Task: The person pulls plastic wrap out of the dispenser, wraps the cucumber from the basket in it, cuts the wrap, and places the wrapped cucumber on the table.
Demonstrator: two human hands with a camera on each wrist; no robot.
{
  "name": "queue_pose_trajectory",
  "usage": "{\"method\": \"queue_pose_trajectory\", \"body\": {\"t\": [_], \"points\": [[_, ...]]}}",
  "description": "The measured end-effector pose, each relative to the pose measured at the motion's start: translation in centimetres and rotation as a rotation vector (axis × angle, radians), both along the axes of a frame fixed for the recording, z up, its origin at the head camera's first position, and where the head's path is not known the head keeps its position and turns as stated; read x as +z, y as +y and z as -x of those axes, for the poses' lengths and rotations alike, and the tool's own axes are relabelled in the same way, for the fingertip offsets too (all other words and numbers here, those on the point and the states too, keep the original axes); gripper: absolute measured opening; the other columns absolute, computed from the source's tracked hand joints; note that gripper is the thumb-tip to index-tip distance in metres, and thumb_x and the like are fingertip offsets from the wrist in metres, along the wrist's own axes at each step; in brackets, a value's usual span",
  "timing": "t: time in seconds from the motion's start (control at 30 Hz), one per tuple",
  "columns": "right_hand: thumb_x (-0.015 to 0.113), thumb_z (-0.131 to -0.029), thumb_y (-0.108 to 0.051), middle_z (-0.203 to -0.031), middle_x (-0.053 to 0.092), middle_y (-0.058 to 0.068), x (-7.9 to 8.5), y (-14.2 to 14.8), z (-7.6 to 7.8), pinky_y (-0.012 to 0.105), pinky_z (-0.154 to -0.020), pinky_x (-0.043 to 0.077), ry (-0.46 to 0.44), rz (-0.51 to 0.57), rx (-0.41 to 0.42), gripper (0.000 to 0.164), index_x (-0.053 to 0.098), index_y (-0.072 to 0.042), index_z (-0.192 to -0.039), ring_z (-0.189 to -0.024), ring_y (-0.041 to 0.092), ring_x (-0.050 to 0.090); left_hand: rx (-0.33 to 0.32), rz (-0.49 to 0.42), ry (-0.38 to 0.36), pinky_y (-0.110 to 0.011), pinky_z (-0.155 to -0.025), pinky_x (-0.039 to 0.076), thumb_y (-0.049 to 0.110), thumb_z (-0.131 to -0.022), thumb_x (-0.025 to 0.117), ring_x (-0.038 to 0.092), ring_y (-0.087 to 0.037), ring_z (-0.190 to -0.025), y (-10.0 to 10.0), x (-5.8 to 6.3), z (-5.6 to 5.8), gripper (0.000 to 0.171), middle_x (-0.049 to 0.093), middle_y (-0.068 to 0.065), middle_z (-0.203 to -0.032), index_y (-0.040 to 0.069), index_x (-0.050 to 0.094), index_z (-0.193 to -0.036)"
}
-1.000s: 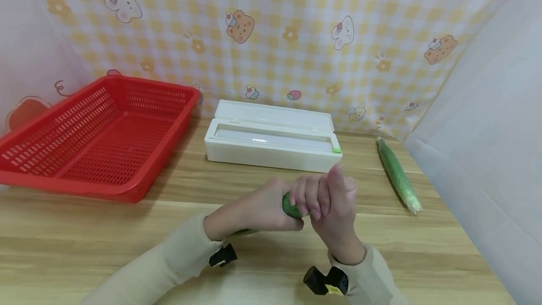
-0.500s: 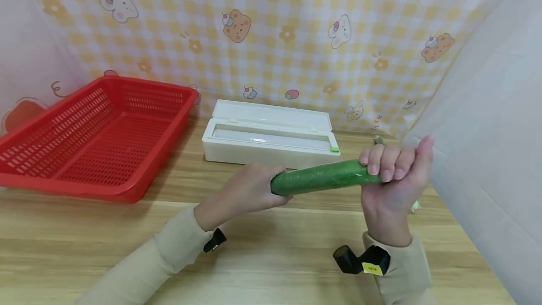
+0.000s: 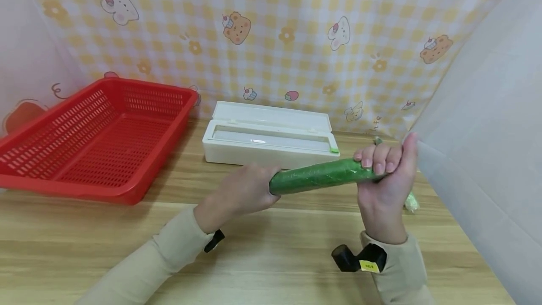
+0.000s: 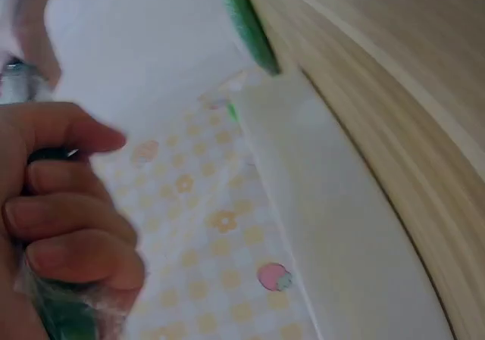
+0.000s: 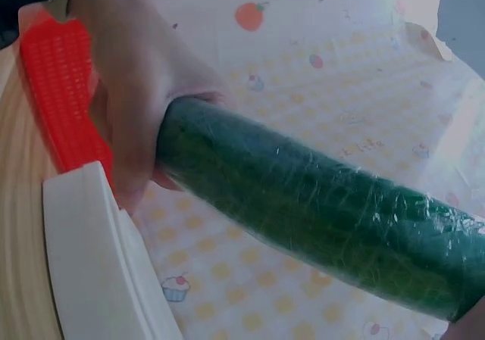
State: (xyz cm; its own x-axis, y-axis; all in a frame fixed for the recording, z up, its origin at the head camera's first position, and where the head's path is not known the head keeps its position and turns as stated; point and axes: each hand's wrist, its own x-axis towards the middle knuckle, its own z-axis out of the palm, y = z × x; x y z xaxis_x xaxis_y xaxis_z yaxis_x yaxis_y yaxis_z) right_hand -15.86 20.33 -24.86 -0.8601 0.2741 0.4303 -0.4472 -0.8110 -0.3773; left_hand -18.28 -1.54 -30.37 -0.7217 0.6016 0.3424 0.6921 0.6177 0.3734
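A green cucumber (image 3: 317, 176) in clear plastic film is held above the table between both hands, its right end a little higher. My left hand (image 3: 241, 192) grips its left end. Around the right end curl the fingers of my right hand (image 3: 383, 182), thumb pointing up. Film wrinkles glint along the cucumber (image 5: 318, 211) in the right wrist view, where the left hand (image 5: 144, 98) covers its far end. Behind the right hand lies a second wrapped cucumber (image 3: 411, 202), mostly hidden; in the left wrist view this cucumber (image 4: 248, 26) is plainer.
Behind the held cucumber stands a white cling film dispenser (image 3: 271, 153), lid raised, with a small green piece (image 3: 334, 150) at its right end. A red plastic basket (image 3: 133, 194) sits on the left of the wooden table (image 3: 271, 258). A checked cloth (image 3: 271, 22) hangs behind.
From close together one second ago, the hands have spread apart, the right one moving right and up, bringing the cucumber's length into sight. Since half a second ago the right hand has shifted slightly left.
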Motion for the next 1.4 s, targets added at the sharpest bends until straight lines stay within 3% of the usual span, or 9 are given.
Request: {"method": "queue_pose_trajectory", "body": {"t": [0.13, 0.27, 0.37, 0.47, 0.67, 0.9, 0.97, 1.17, 1.4], "points": [[0.035, -0.101, -0.027, -0.051, 0.052, 0.008, -0.2, 0.1, 0.2, 0.031, -0.054, 0.046, 0.062, -0.087, 0.033, 0.052, 0.045, -0.005, -0.055, -0.048, 0.02, 0.05, -0.065, -0.024, -0.359, -0.024, -0.055, 0.043, 0.016, -0.073, 0.07, 0.049, -0.008, -0.057, -0.2, 0.6, -0.2, 0.012, 0.057, 0.006, -0.067, 0.014, 0.062, -0.081], [0.02, -0.103, -0.034, -0.053, 0.052, 0.011, -0.6, 0.1, 0.4, 0.035, -0.055, 0.049, 0.312, -0.142, 0.188, 0.061, 0.049, 0.0, -0.06, -0.048, 0.023, 0.05, -0.157, -0.066, -0.747, -0.022, -0.043, 0.037, 0.015, -0.068, 0.071, 0.042, -0.009, -0.048, -0.7, 0.8, -0.3, 0.017, 0.05, 0.003, -0.059, 0.011, 0.06, -0.08], [0.008, -0.101, -0.041, -0.043, 0.041, 0.009, -0.5, 0.3, 0.3, 0.038, -0.054, 0.048, 0.403, -0.146, 0.289, 0.072, 0.041, 0.0, -0.053, -0.042, 0.023, 0.043, -0.18, -0.074, -0.86, -0.021, -0.039, 0.035, 0.016, -0.068, 0.071, 0.039, -0.009, -0.046, -0.7, 0.6, -0.3, 0.021, 0.048, 0.002, -0.058, 0.01, 0.06, -0.084], [0.008, -0.101, -0.042, -0.04, 0.032, 0.005, -0.2, 0.4, 0.1, 0.036, -0.05, 0.047, 0.337, -0.133, 0.276, 0.069, 0.03, -0.005, -0.047, -0.038, 0.021, 0.038, -0.168, -0.057, -0.767, -0.022, -0.046, 0.039, 0.018, -0.068, 0.07, 0.044, -0.009, -0.053, -0.4, 0.3, -0.2, 0.021, 0.052, 0.002, -0.065, 0.011, 0.061, -0.086], [0.023, -0.102, -0.039, -0.037, 0.035, 0.005, -0.1, 0.8, 0.3, 0.033, -0.046, 0.044, 0.114, -0.058, 0.154, 0.064, 0.026, -0.009, -0.045, -0.035, 0.02, 0.037, -0.042, -0.025, -0.409, -0.024, -0.053, 0.044, 0.022, -0.07, 0.071, 0.051, -0.01, -0.058, 0.4, 0.2, 0.0, 0.024, 0.06, 0.002, -0.071, 0.012, 0.063, -0.089], [0.032, -0.099, -0.043, -0.038, 0.038, 0.007, -0.7, 1.2, 1.1, 0.032, -0.05, 0.04, -0.191, 0.11, 0.114, 0.065, 0.036, -0.007, -0.044, -0.039, 0.021, 0.042, 0.06, 0.037, 0.373, -0.017, -0.044, 0.038, 0.018, -0.073, 0.072, 0.041, -0.003, -0.047, -0.1, -1.2, 0.8, 0.018, 0.052, 0.006, -0.057, 0.012, 0.056, -0.078], [0.035, -0.098, -0.042, -0.04, 0.04, 0.006, -0.7, 1.2, 1.2, 0.032, -0.052, 0.04, -0.242, 0.085, 0.095, 0.063, 0.037, -0.007, -0.046, -0.04, 0.021, 0.043, 0.074, 0.042, 0.456, -0.016, -0.042, 0.036, 0.017, -0.073, 0.071, 0.037, -0.002, -0.045, -0.3, -1.5, 1.1, 0.019, 0.046, 0.008, -0.053, 0.013, 0.052, -0.074], [0.042, -0.099, -0.033, -0.052, 0.052, 0.008, -0.2, 1.3, 1.0, 0.032, -0.057, 0.047, -0.148, -0.096, 0.077, 0.051, 0.046, -0.005, -0.056, -0.048, 0.021, 0.051, 0.018, -0.001, 0.238, -0.019, -0.051, 0.04, 0.016, -0.074, 0.071, 0.044, -0.005, -0.05, -0.5, -1.2, 1.1, 0.017, 0.053, 0.007, -0.061, 0.013, 0.056, -0.08], [0.02, -0.103, -0.025, -0.045, 0.047, 0.012, -0.8, 1.6, 1.1, 0.04, -0.067, 0.053, 0.504, -0.238, 0.335, 0.061, 0.042, 0.001, -0.053, -0.05, 0.028, 0.056, -0.172, -0.047, -0.273, -0.022, -0.057, 0.042, 0.015, -0.072, 0.071, 0.048, -0.005, -0.059, -1.5, 0.3, 1.4, 0.012, 0.057, 0.008, -0.067, 0.016, 0.062, -0.08]]}}
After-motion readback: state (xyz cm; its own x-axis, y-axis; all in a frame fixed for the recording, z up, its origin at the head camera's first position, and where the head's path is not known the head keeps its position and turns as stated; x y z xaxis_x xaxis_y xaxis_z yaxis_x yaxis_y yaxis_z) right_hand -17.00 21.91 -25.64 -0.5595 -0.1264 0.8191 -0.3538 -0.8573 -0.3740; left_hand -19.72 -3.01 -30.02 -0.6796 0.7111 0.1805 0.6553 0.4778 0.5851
